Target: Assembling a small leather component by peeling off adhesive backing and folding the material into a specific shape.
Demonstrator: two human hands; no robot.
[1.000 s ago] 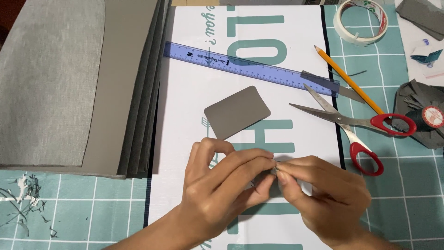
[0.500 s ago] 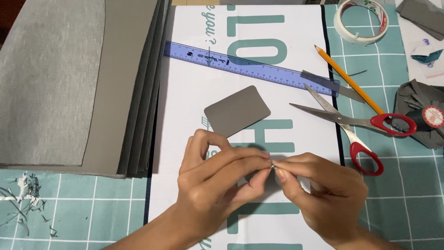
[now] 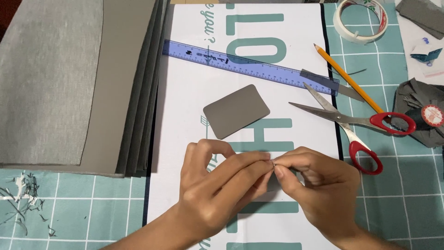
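My left hand (image 3: 217, 190) and my right hand (image 3: 319, 185) meet fingertip to fingertip low in the middle, over a white sheet with teal letters (image 3: 185, 106). Together they pinch a small grey piece (image 3: 273, 163) that is almost wholly hidden by the fingers. A grey rounded rectangle of card (image 3: 236, 111) lies flat on the sheet just above the hands.
A blue ruler (image 3: 240, 65) lies slanted across the sheet. Red-handled scissors (image 3: 351, 122) lie open at the right, next to an orange pencil (image 3: 347, 76). A tape roll (image 3: 360, 21) sits top right. Stacked grey sheets (image 3: 69, 83) fill the left. Grey scraps (image 3: 418, 115) lie at the right edge.
Both hands have stayed in place; the fingertips have shifted slightly around the small piece they pinch. Nothing else has moved.
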